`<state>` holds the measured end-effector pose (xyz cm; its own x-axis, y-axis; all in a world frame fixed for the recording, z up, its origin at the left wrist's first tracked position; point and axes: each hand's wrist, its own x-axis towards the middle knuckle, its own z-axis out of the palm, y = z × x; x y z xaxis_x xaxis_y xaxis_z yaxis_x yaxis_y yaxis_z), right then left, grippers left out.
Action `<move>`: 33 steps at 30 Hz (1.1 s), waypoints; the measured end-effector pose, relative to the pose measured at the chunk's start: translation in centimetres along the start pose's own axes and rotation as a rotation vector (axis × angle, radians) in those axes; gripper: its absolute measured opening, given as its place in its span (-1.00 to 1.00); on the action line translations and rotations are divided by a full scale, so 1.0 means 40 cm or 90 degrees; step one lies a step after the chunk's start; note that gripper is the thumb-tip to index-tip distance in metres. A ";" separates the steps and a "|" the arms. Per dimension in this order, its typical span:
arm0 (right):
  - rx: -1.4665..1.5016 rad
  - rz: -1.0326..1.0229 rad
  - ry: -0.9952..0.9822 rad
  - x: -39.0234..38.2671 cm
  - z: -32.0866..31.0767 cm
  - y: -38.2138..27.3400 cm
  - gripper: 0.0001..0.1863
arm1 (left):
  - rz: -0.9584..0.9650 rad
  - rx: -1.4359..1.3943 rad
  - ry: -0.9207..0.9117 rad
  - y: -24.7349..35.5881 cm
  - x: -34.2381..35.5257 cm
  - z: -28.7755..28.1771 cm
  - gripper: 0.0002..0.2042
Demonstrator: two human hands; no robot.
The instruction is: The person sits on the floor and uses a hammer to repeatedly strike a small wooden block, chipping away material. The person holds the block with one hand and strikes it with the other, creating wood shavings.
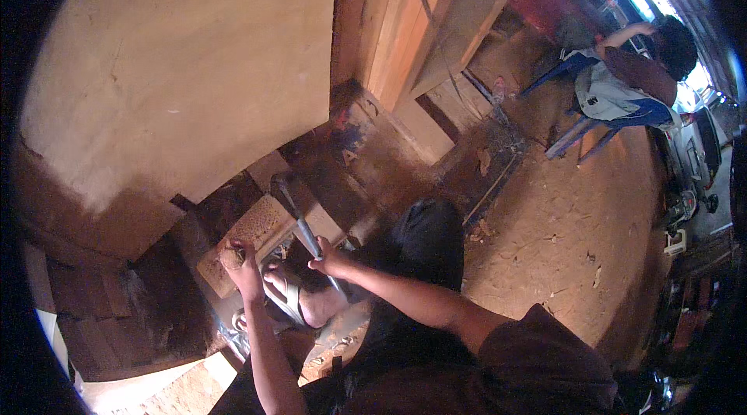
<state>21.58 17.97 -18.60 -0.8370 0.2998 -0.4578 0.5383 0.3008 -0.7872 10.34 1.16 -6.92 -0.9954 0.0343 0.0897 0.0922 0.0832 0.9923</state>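
My left hand [247, 275] is closed around a small, rounded brown lump [232, 259], whose exact kind I cannot make out. It is over a light wooden block [261, 224] with a rough, speckled top. My right hand [333, 261] grips the shaft of a long grey tool [305, 234] with a dark, curved head [285, 192]. That head is raised to the right of the lump, apart from it; whether it is a hammer or another tool is unclear. Beneath my hands, my sandalled foot [292, 294] rests beside the block.
A large pale panel [187, 65] rises at the far left, and tall wooden boards [412, 18] stand beyond the block. Dark planks [101, 314] lie at left. Another person [638, 73] sits on a blue chair [646, 113] at far right, across the dirt floor [560, 244].
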 end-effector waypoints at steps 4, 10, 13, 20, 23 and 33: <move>0.065 0.045 -0.053 -0.003 -0.013 -0.007 -0.14 | 0.022 0.057 0.003 0.019 -0.012 0.005 -0.91; 0.161 0.082 -0.098 -0.008 -0.024 -0.027 -0.18 | -0.010 0.057 -0.016 0.004 -0.014 0.005 -0.91; 0.178 0.089 -0.107 -0.016 -0.030 -0.040 -0.19 | 0.003 0.068 -0.002 0.010 -0.018 0.013 -0.91; 0.153 0.083 -0.092 -0.032 -0.045 -0.062 -0.21 | 0.050 0.096 -0.024 0.024 -0.018 0.017 -0.91; 0.160 0.078 -0.081 -0.035 -0.046 -0.068 -0.22 | 0.076 0.098 -0.035 0.022 -0.013 0.016 -0.91; 0.156 0.092 -0.109 -0.043 -0.058 -0.073 -0.22 | 0.052 0.065 -0.021 0.026 -0.019 0.019 -0.89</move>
<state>21.69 18.66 -14.56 -0.7694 0.1603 -0.6183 0.6303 0.0337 -0.7756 11.20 1.96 -6.03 -0.9833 0.0769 0.1648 0.1762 0.1791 0.9679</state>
